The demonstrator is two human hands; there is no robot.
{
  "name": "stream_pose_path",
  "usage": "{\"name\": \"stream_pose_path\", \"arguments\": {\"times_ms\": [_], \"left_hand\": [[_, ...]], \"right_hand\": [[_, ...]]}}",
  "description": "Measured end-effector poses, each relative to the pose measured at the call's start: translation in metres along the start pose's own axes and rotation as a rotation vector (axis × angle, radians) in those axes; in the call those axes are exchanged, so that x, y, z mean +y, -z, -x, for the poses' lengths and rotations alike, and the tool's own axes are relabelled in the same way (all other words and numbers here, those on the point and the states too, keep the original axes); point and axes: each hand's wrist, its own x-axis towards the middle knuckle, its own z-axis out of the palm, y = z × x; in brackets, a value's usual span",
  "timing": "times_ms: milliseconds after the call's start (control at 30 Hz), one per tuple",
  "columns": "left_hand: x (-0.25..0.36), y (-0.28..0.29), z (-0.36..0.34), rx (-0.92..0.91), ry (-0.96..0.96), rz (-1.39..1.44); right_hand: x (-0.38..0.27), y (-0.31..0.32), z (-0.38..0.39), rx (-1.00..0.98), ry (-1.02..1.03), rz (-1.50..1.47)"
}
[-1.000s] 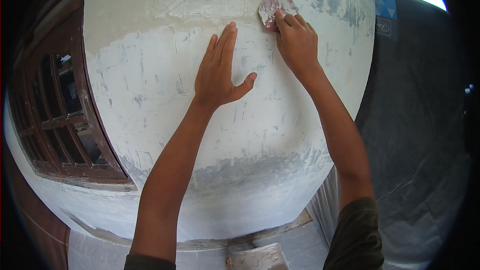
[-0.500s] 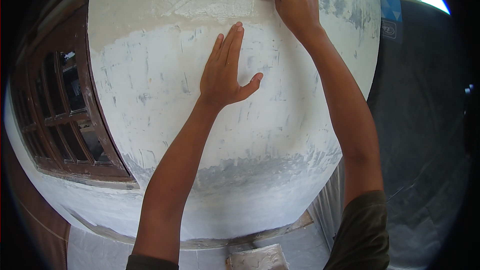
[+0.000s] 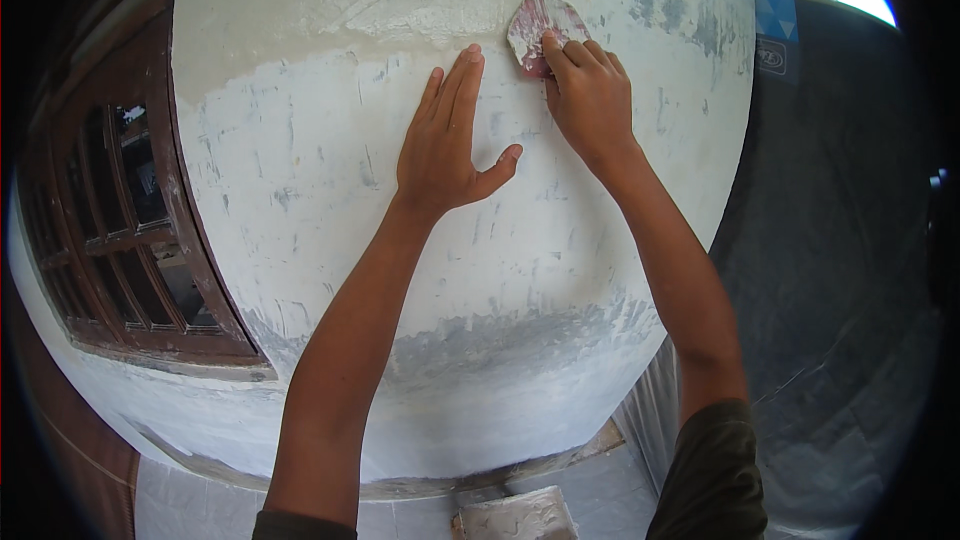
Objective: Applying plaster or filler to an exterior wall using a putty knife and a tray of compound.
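Note:
My left hand (image 3: 445, 140) lies flat against the white, patchily coated wall (image 3: 340, 200), fingers stretched up and thumb spread to the right, holding nothing. Up and to its right, my right hand (image 3: 590, 100) is closed on a reddish, putty-smeared scraper (image 3: 540, 20), which is against the wall near the lower edge of a beige, wet-looking band of putty (image 3: 400, 0) that runs across the top.
A brown wooden window (image 3: 140, 240) is at the left. At the right hangs a dark sheet (image 3: 840, 240) with greenery above it. At the bottom, a putty-covered board (image 3: 515, 518) lies on grey floor covering (image 3: 200, 500) beside translucent plastic (image 3: 645, 420).
My right hand and the scraper went up to the top edge half a second ago and are now back down, slightly below their first position. My left hand has barely moved.

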Motion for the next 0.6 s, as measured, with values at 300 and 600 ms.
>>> {"name": "stream_pose_path", "arguments": {"times_ms": [300, 600], "left_hand": [[0.002, 0.001, 0.000, 0.005, 0.008, -0.012], [0.000, 0.001, 0.000, 0.031, 0.013, 0.001]], "right_hand": [[0.019, -0.004, -0.053, 0.154, -0.019, -0.028], [0.001, -0.022, -0.041, 0.036, 0.037, 0.031]]}}
